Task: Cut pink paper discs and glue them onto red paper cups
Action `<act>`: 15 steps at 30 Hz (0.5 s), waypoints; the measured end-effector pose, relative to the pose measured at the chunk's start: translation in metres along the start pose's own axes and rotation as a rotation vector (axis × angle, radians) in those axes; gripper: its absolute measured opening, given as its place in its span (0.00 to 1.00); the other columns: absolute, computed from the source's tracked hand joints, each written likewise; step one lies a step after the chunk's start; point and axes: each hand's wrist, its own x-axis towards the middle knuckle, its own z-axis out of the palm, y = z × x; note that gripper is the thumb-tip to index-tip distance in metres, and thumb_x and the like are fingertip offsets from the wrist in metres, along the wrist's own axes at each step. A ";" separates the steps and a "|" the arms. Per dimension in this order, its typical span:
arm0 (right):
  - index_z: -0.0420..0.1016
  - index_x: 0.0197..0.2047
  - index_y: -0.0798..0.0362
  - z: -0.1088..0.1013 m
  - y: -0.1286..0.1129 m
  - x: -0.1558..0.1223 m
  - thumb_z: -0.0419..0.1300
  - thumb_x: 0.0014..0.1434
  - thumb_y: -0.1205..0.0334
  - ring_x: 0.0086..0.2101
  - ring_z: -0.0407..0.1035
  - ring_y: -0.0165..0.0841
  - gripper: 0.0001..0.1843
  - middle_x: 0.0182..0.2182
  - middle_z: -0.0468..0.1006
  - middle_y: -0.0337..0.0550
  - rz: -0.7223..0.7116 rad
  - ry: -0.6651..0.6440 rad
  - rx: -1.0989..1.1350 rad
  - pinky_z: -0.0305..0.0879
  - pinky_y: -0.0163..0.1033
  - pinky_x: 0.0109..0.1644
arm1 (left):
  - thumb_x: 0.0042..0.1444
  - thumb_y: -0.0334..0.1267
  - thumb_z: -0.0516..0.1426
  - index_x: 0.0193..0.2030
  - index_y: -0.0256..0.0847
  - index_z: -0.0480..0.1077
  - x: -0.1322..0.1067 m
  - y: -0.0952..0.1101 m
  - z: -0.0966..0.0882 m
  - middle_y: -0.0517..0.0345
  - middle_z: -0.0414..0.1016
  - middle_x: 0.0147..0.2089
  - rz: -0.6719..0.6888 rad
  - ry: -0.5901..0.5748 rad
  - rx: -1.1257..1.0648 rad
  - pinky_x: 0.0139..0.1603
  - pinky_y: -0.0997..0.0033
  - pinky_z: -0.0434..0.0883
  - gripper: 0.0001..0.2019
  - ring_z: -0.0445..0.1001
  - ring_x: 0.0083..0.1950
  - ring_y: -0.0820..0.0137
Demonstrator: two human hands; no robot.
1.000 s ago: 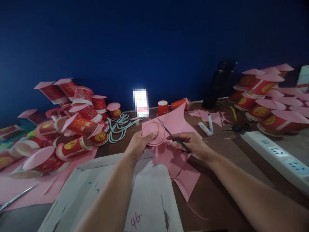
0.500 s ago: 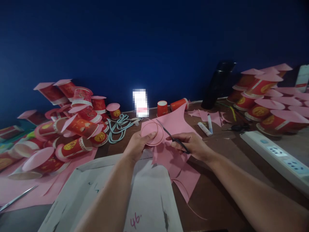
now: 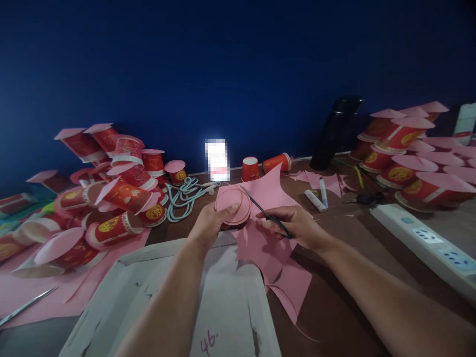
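My left hand [image 3: 211,221] is closed around the near left edge of a pink paper circle [image 3: 241,216], its thumb pressed on top. A dark curved outline shows on that paper. Black-handled scissors [image 3: 277,221] are in my right hand [image 3: 299,225], fingers wrapped about the handles. Their blades reach up and left along the circle's right side, touching the pink sheet [image 3: 269,186]. Cut pink scraps [image 3: 266,248] with jagged, curved edges hang below and between my hands. My fingers beneath the paper are hidden.
Red paper cups with pink discs pile up at left [image 3: 130,193] and right [image 3: 399,171]. A power strip [image 3: 401,223] lies at right, markers [image 3: 315,201] behind my right hand. A pale cord [image 3: 182,198], a lit phone [image 3: 216,159] and a black bottle [image 3: 334,134] are behind.
The circle in my left hand has shifted slightly left and turned a little. The lower scraps have swung slightly right. My right hand keeps the scissors at the circle's edge, almost in place.
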 end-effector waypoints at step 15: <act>0.81 0.44 0.57 0.002 0.000 0.001 0.71 0.43 0.52 0.21 0.59 0.23 0.25 0.22 0.71 0.37 0.019 0.023 -0.023 0.59 0.32 0.25 | 0.45 0.46 0.66 0.40 0.32 0.75 0.003 -0.001 -0.005 0.51 0.77 0.34 0.029 0.027 0.006 0.33 0.71 0.72 0.20 0.73 0.31 0.69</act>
